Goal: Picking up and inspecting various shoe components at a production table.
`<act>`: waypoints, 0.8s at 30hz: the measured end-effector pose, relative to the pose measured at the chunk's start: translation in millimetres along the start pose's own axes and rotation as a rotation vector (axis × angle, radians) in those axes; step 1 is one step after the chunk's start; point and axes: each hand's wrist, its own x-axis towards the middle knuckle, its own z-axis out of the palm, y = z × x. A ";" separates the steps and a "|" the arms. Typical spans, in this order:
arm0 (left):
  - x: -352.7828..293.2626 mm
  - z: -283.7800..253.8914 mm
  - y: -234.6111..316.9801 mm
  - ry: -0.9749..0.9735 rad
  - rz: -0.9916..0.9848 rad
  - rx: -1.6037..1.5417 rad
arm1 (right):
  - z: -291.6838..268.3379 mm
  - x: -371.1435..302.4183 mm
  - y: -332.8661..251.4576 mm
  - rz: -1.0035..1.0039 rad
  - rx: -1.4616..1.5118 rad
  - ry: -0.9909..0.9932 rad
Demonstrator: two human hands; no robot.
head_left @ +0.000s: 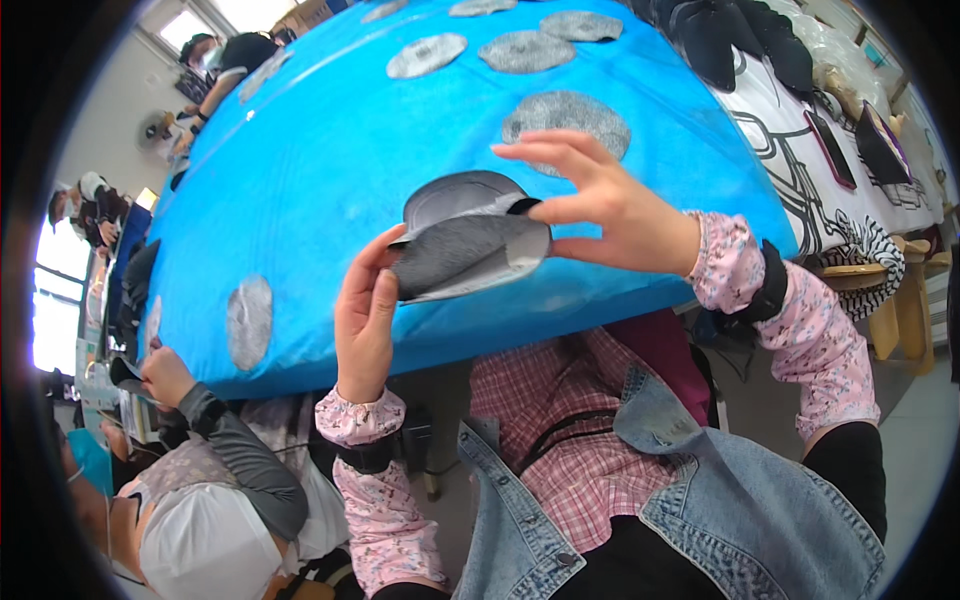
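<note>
Above the near edge of the blue-covered table I hold up a grey and black fabric piece shaped like a cap (465, 258). It has a rounded, stitched flap on its far side and a hollow, paler inside at the front. My left hand (365, 325) pinches its left end between thumb and fingers. At the right end, my right hand (615, 205) grips the edge with thumb and a finger, while its upper fingers stretch out free. Just beyond that hand, a round grey fabric piece (565, 115) lies on the table, partly hidden by the fingers.
Several more round grey pieces (428, 56) lie across the blue table cover (300, 200). On the right, a phone (830, 150) and dark items (700, 45) rest on a white printed cloth (770, 120). A co-worker's hand (167, 375) is at the left edge; other people stand farther back.
</note>
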 end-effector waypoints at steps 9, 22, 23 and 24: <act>-2.8 -35.7 -4.9 0.157 -0.108 -0.171 | 12.3 -36.7 0.3 0.080 -0.060 -0.366; 39.2 13.6 -14.8 -0.221 -0.160 0.495 | 47.4 -5.8 2.3 0.393 0.117 -0.075; 40.5 20.4 -14.0 -0.196 -0.118 0.523 | 51.7 -3.6 3.6 0.408 0.132 -0.086; 41.9 22.4 -13.5 -0.167 -0.078 0.555 | 54.3 -1.5 4.5 0.418 0.149 -0.098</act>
